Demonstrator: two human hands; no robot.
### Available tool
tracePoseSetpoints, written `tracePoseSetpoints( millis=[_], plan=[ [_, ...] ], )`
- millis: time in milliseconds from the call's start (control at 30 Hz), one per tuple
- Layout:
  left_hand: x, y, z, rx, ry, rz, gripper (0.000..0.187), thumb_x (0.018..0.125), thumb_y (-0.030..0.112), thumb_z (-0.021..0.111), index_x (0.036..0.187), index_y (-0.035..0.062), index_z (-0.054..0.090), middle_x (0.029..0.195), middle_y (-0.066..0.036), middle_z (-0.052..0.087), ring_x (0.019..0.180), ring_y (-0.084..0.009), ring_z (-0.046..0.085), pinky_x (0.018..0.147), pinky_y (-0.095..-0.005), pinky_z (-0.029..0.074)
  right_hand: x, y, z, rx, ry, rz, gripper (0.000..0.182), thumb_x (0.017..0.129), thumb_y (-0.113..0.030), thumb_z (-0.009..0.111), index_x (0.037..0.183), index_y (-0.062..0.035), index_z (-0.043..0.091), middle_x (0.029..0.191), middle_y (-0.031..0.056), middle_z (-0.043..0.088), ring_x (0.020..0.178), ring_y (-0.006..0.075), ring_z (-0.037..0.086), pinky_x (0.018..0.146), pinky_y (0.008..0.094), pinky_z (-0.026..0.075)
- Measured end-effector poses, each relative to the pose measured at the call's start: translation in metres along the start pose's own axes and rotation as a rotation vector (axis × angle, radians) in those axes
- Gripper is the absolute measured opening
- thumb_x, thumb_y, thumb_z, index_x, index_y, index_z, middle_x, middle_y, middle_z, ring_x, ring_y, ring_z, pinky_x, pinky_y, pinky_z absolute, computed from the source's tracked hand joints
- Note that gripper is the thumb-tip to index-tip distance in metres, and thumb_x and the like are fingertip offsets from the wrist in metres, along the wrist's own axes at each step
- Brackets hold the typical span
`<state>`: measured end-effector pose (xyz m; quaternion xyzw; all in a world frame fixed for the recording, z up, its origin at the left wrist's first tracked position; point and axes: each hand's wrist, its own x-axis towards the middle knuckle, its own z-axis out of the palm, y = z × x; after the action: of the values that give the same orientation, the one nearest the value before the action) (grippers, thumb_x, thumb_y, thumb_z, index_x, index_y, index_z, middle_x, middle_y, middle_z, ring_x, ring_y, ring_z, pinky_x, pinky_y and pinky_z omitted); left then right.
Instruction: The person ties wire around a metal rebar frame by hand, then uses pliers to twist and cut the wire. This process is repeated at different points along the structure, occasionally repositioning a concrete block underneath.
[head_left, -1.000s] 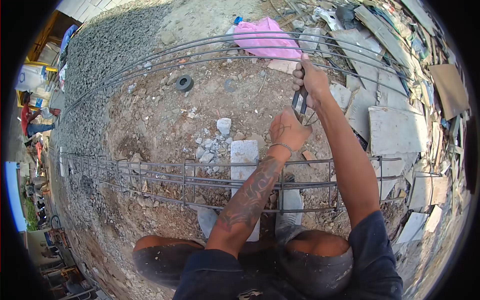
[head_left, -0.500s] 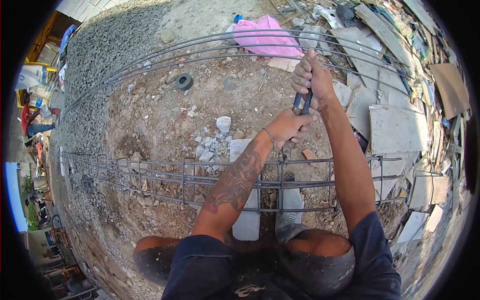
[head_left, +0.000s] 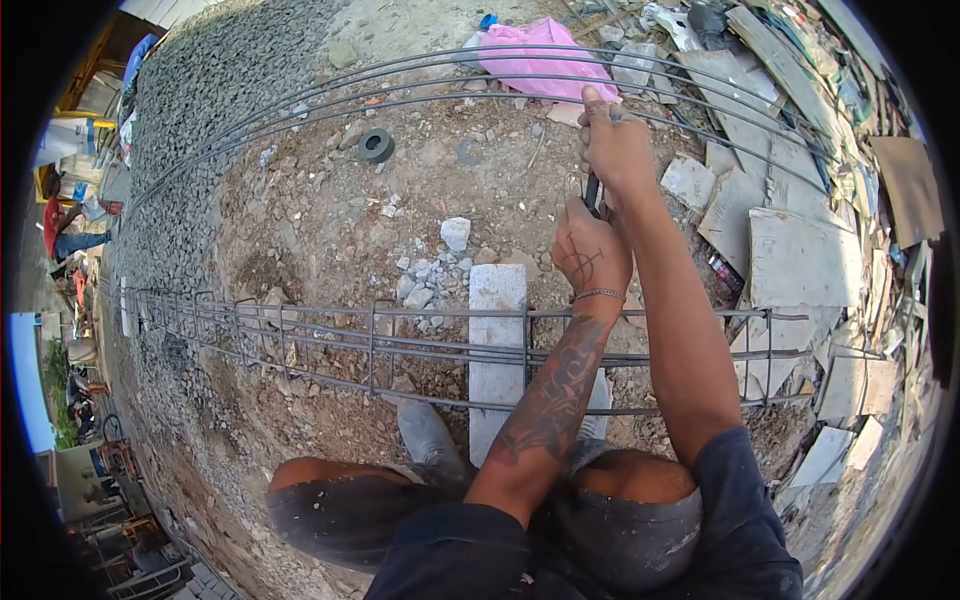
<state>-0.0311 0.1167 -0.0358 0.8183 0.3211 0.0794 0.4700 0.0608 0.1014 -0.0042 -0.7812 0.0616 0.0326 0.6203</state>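
Dark-handled tool (head_left: 594,198) looks stiff, rather light, best taken by its handle (head_left: 592,186); left hand (head_left: 590,252) and right hand (head_left: 618,152) seem closed around it.

Rubble-strewn dirt ground (head_left: 330,215) carries a dark ring (head_left: 386,153) left of the fingers (head_left: 594,108), a pink sheet (head_left: 540,65) beyond them, flat boards (head_left: 803,258) to their right and a pale slab (head_left: 497,290) on their near side.
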Motion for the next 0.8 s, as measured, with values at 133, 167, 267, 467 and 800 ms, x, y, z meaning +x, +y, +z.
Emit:
tracePoseSetpoints(
  millis=[133,167,267,467,800],
  plan=[
    [-0.045,-0.019,-0.057,0.300,-0.298,0.615,0.076,0.078,0.023,0.064,0.139,0.0044,0.023,0.122,-0.035,0.040,0.107,-0.0500,0.046,0.082,-0.0475,0.043,0.016,0.023,-0.018,0.788,-0.422,0.277,0.039,0.093,-0.046,0.044,0.078,-0.0104,0.042,0.057,-0.0062,0.035,0.044,0.0047,0.031,0.040,0.0200,0.028],
    [-0.055,-0.018,-0.083,0.288,-0.461,0.626,0.077,0.078,0.026,0.065,0.140,0.0055,0.024,0.122,-0.034,0.042,0.108,-0.0478,0.048,0.083,-0.0455,0.044,0.018,0.027,-0.023,0.794,-0.415,0.280,0.039,0.093,-0.046,0.044,0.078,-0.0104,0.042,0.057,-0.0062,0.035,0.044,0.0047,0.031,0.040,0.0200,0.028],
    [-0.032,0.006,-0.154,0.113,-0.968,0.405,0.070,0.077,0.033,0.068,0.135,0.0064,0.039,0.117,-0.030,0.052,0.105,-0.0365,0.058,0.082,-0.0392,0.048,0.015,0.034,-0.031,1.000,-0.582,0.141,0.039,0.091,-0.047,0.046,0.075,-0.0122,0.039,0.058,-0.0063,0.030,0.046,0.0035,0.027,0.041,0.0180,0.028],
    [0.013,0.009,-0.208,-0.040,-0.867,0.332,0.048,0.079,0.031,0.068,0.113,-0.0008,0.057,0.099,-0.018,0.064,0.090,-0.0234,0.064,0.075,-0.0322,0.050,0.009,0.030,-0.038,1.054,-0.689,0.064,0.039,0.092,-0.047,0.043,0.074,-0.0128,0.037,0.058,-0.0063,0.029,0.046,0.0036,0.027,0.040,0.0173,0.027],
    [0.051,-0.020,-0.021,-0.646,-1.257,-0.139,0.019,0.084,0.020,0.060,0.080,0.0021,0.057,0.061,-0.002,0.052,0.056,-0.0160,0.055,0.052,-0.0287,0.042,0.007,0.016,-0.047,0.949,-0.964,-0.023,0.038,0.095,-0.043,0.041,0.072,-0.0129,0.037,0.056,-0.0055,0.035,0.048,0.0072,0.038,0.048,0.0224,0.039]
  ],
)
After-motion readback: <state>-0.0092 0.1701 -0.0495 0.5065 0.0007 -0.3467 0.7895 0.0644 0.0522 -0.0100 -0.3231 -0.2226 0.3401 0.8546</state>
